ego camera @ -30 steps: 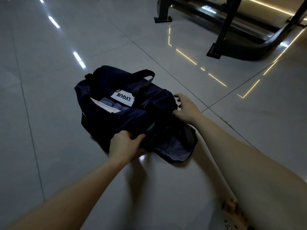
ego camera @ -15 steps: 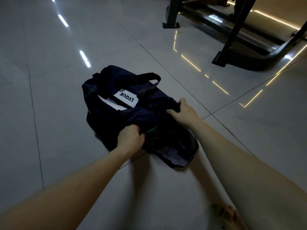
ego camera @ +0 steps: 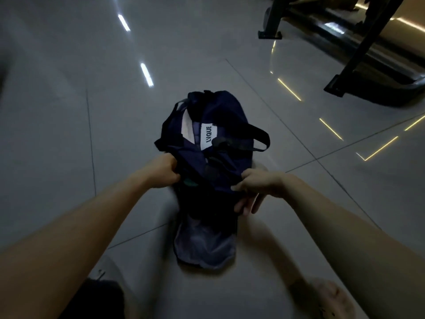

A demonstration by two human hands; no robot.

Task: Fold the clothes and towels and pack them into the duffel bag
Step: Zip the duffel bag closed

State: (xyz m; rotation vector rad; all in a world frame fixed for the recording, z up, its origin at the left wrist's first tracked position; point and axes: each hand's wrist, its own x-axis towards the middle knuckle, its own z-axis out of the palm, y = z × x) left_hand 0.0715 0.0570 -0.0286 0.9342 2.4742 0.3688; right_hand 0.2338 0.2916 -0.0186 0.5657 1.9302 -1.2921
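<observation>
A dark navy duffel bag (ego camera: 220, 116) lies on the grey tiled floor, lengthwise away from me, with a white label reading LVQUE (ego camera: 208, 136) on top. Pale folded cloth (ego camera: 186, 130) shows through its open top. A black carry strap (ego camera: 257, 134) arches to the right. My left hand (ego camera: 164, 170) grips the bag's near left edge. My right hand (ego camera: 257, 184) pinches the near right edge, lower fingers hanging loose. An open end flap with grey lining (ego camera: 204, 245) hangs toward me.
Black metal frame legs (ego camera: 270, 33) and a dark curved base (ego camera: 377, 93) stand at the upper right, with yellow light lines reflected on the floor. My foot (ego camera: 331, 298) shows at the bottom right and dark clothing (ego camera: 96, 300) at the bottom left.
The bag has turned from lying diagonally to pointing straight away from me. Both hands kept hold of its near end; my right hand has shifted down to the right side.
</observation>
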